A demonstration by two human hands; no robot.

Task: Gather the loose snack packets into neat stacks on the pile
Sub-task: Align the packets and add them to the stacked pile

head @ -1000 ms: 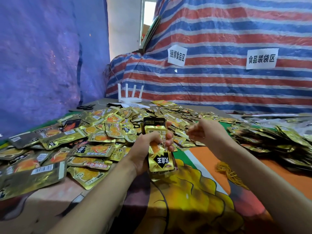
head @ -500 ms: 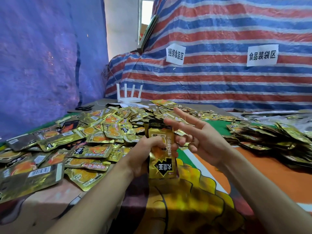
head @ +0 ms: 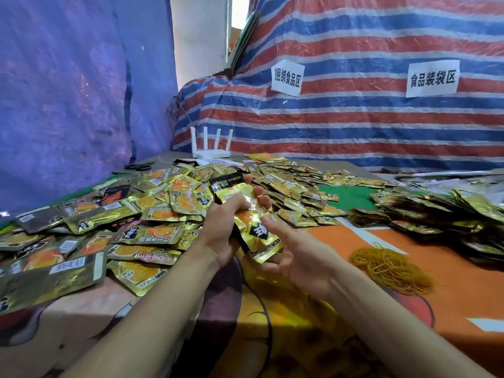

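Head view: the left hand (head: 221, 231) is clutching a packet stack (head: 255, 230) while the right hand (head: 300, 261), fingers relaxed, is cupping its bottom, likely squaring it.

"捆绑食品区" is printed in black on the left white paper sign (head: 287, 78) and "食品装袋区" on the right white paper sign (head: 432, 78), both fixed to the red, white and blue striped tarpaulin (head: 354, 126), while "王" is made out on the black badge of the central gold foil snack packet (head: 257, 236).
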